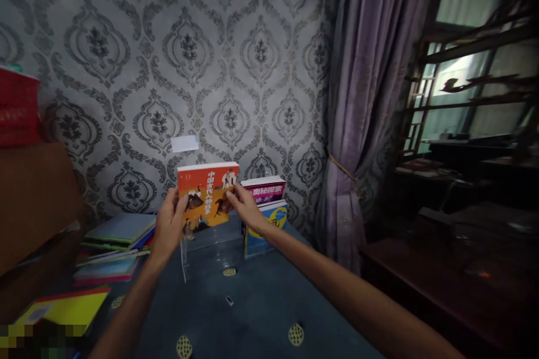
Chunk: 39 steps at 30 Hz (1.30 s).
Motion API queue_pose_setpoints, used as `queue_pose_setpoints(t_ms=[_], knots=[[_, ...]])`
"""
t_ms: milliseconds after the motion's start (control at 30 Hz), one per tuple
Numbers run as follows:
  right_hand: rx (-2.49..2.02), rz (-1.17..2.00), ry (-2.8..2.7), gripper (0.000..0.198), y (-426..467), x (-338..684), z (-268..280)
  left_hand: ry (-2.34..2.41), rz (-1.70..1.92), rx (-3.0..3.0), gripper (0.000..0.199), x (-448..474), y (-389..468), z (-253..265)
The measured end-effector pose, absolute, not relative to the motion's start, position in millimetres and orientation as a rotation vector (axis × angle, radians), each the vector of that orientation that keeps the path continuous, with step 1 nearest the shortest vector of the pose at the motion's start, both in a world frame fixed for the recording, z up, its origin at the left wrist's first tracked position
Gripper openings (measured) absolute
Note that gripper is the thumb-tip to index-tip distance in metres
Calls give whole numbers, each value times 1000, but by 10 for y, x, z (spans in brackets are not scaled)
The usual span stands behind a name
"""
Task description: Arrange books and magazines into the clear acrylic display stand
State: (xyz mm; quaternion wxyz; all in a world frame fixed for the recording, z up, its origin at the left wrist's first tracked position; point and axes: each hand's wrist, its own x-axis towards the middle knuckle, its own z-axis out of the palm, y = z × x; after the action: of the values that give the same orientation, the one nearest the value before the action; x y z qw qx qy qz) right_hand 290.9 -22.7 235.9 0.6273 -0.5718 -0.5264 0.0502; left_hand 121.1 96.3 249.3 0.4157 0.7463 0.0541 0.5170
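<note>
An orange book [206, 196] with white lettering and figures on its cover is held upright above the table. My left hand [170, 216] grips its left edge, thumb on the front. At its right edge my right hand [244, 205] has its thumb on the cover, with the fingers behind it. Below and behind the book is a clear stand [202, 249], partly hidden. Right of it, a purple-pink book [269, 190] stands behind a blue and yellow book [269, 230], partly covered by my right forearm.
A pile of books and folders [120, 233] lies at the left, with a yellow book [67, 305] nearer. A cardboard box [37, 196] carries a red box [19, 106]. A small dark object [229, 300] lies on the dark tablecloth [248, 320]. A purple curtain [357, 123] hangs at right.
</note>
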Motion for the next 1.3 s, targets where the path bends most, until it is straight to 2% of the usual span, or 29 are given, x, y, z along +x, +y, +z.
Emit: queue_pose_setpoints(t_ms=[233, 467, 667, 1033, 1300], knots=[[-1249, 235, -1290, 41, -185, 3278, 3012, 18, 1445, 1805, 28, 1537, 1016, 2800], [-1181, 211, -1276, 43, -309, 3483, 3323, -101, 1510, 1860, 24, 1806, 1039, 3079], [-1213, 221, -1203, 40, -365, 3688, 3319, -113, 1486, 1913, 20, 2017, 1021, 3118], [-1322, 338, -1191, 38, -435, 3871, 3113, -173, 1327, 1817, 23, 2285, 1183, 2788], [-1415, 387, -1166, 22, -474, 3972, 3138, -217, 1220, 1699, 26, 2395, 1237, 2738]])
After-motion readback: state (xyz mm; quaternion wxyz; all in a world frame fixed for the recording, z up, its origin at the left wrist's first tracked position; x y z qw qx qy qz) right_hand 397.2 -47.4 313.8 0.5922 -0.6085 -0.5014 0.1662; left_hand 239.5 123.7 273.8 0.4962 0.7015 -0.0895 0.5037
